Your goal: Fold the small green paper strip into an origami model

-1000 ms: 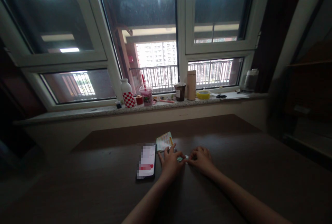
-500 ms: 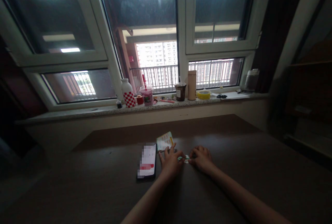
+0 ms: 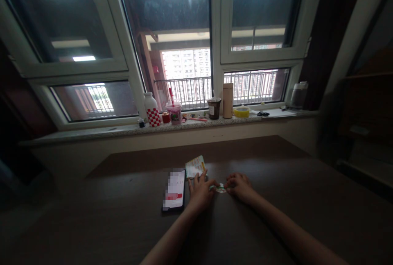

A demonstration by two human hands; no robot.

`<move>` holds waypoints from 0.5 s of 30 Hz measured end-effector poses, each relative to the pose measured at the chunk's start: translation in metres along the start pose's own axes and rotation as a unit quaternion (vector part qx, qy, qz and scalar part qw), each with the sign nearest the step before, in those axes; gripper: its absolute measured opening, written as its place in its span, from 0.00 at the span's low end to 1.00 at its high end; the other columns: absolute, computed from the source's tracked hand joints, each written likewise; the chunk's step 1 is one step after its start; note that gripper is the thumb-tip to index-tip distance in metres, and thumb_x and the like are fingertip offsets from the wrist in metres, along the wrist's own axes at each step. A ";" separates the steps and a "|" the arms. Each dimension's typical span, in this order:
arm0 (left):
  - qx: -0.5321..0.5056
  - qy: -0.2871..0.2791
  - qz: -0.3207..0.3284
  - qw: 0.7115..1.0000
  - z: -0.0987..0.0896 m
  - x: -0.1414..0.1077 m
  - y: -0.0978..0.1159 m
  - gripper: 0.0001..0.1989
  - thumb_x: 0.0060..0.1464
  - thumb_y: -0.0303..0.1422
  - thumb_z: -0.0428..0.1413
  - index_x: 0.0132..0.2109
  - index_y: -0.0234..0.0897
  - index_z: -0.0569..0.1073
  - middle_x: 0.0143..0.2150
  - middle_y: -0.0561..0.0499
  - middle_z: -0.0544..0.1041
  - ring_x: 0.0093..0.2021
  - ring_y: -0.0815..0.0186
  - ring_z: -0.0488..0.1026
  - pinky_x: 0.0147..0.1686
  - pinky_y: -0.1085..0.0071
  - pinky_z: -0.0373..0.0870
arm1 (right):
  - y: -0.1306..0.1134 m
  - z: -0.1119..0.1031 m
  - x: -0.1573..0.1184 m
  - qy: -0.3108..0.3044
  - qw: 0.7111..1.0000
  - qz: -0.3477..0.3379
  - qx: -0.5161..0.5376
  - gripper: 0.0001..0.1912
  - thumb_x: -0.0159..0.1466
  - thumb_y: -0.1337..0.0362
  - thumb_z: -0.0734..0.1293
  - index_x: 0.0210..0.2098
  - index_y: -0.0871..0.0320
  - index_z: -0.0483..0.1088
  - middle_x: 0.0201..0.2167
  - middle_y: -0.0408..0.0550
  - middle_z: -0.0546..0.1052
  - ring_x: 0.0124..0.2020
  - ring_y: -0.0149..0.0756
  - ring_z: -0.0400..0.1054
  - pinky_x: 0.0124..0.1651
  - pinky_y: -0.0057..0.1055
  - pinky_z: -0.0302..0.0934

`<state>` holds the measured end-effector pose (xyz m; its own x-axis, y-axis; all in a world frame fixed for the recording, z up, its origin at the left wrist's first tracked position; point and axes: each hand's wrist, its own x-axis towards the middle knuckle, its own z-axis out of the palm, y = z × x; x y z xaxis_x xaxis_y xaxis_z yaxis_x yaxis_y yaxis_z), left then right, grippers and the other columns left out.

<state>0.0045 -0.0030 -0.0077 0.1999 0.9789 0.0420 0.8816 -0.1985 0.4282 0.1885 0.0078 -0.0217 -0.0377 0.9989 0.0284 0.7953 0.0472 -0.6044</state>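
Note:
A small white and green piece [image 3: 221, 189] lies on the brown table [image 3: 138, 228] between my hands. My left hand [image 3: 201, 189] grips its left end between thumb and index finger, the other fingers spread toward a printed packet [image 3: 195, 166]. My right hand [image 3: 239, 185] is closed at the right end of the piece, its fingertips bunched together; whether they pinch the piece is too small to tell. A phone [image 3: 174, 191] with a lit screen lies left of my left hand.
Along the windowsill [image 3: 123, 131] stand a checkered bottle [image 3: 152, 111], a pink drink cup [image 3: 174, 113], a dark cup [image 3: 214, 108], a tan flask [image 3: 227, 100], yellow tape [image 3: 241, 112], scissors [image 3: 263, 114] and a clear jar [image 3: 298, 95].
My right hand has shifted slightly, and more of the small piece shows between my hands. My left hand has hardly moved.

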 end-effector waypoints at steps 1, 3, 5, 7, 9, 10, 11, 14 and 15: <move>0.001 0.003 0.002 1.000 0.000 -0.001 0.000 0.13 0.54 0.36 0.52 0.45 0.56 0.75 0.69 0.58 0.52 0.69 0.48 0.42 0.62 0.41 0.32 | 0.002 0.001 0.000 0.001 1.000 -0.004 0.001 0.10 0.52 0.67 0.69 0.33 0.48 0.78 0.48 0.43 0.72 0.54 0.41 0.58 0.57 0.34 0.47; 0.003 0.012 0.004 1.000 0.001 -0.002 0.000 0.13 0.55 0.37 0.51 0.45 0.56 0.75 0.69 0.57 0.53 0.68 0.49 0.43 0.62 0.41 0.34 | 0.004 0.002 0.000 0.005 1.000 -0.010 0.003 0.10 0.53 0.66 0.69 0.33 0.48 0.78 0.48 0.43 0.73 0.54 0.40 0.59 0.58 0.34 0.47; 0.003 0.023 0.004 1.000 0.003 -0.003 0.001 0.12 0.55 0.38 0.51 0.45 0.56 0.76 0.68 0.57 0.54 0.68 0.49 0.44 0.62 0.42 0.35 | 0.006 0.003 0.000 0.014 1.000 -0.009 0.010 0.08 0.54 0.63 0.69 0.33 0.48 0.78 0.47 0.43 0.73 0.54 0.41 0.59 0.58 0.34 0.47; 0.000 0.035 0.000 0.999 0.004 -0.004 0.003 0.11 0.55 0.40 0.52 0.43 0.56 0.76 0.68 0.58 0.54 0.68 0.49 0.44 0.62 0.42 0.35 | 0.006 0.004 -0.002 0.024 1.000 -0.012 0.012 0.06 0.55 0.59 0.69 0.32 0.48 0.78 0.47 0.44 0.72 0.53 0.41 0.59 0.57 0.34 0.48; -0.003 0.045 -0.004 0.999 0.006 -0.004 0.004 0.10 0.54 0.43 0.53 0.42 0.55 0.77 0.68 0.58 0.54 0.68 0.49 0.44 0.62 0.42 0.34 | 0.004 0.005 -0.004 0.039 0.999 -0.017 0.009 0.07 0.55 0.56 0.70 0.31 0.49 0.78 0.46 0.45 0.72 0.53 0.42 0.60 0.57 0.34 0.49; -0.003 0.049 -0.005 0.999 0.006 -0.004 0.005 0.10 0.53 0.44 0.54 0.41 0.55 0.77 0.68 0.58 0.54 0.68 0.49 0.44 0.62 0.42 0.34 | 0.003 0.005 -0.005 0.048 0.999 -0.020 0.005 0.08 0.54 0.55 0.70 0.30 0.50 0.78 0.46 0.45 0.72 0.53 0.43 0.60 0.56 0.34 0.49; -0.001 0.051 -0.007 0.999 0.007 -0.004 0.006 0.10 0.53 0.45 0.55 0.41 0.55 0.77 0.68 0.58 0.55 0.68 0.49 0.44 0.62 0.41 0.34 | 0.001 0.006 -0.006 0.057 0.998 -0.023 0.001 0.09 0.54 0.54 0.70 0.30 0.50 0.77 0.46 0.45 0.72 0.52 0.43 0.60 0.56 0.34 0.49; 0.008 0.056 -0.009 0.998 0.008 -0.003 0.008 0.10 0.52 0.44 0.56 0.41 0.55 0.76 0.68 0.58 0.56 0.68 0.50 0.46 0.62 0.41 0.36 | -0.003 0.007 -0.008 0.070 0.997 -0.028 -0.017 0.09 0.53 0.54 0.71 0.30 0.51 0.76 0.45 0.47 0.72 0.51 0.44 0.60 0.56 0.36 0.50; 0.008 0.054 -0.012 0.998 0.008 -0.003 0.008 0.09 0.52 0.43 0.56 0.41 0.54 0.76 0.68 0.58 0.56 0.68 0.50 0.46 0.62 0.41 0.36 | -0.004 0.007 -0.008 0.071 0.997 -0.027 -0.021 0.09 0.53 0.54 0.71 0.30 0.52 0.76 0.45 0.47 0.72 0.51 0.45 0.60 0.56 0.37 0.50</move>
<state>0.0148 -0.0076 -0.0116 0.1326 0.9826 0.1303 0.8922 -0.1756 0.4162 0.1811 -0.0005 -0.0253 0.0022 0.9848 0.1740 0.8190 0.0981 -0.5653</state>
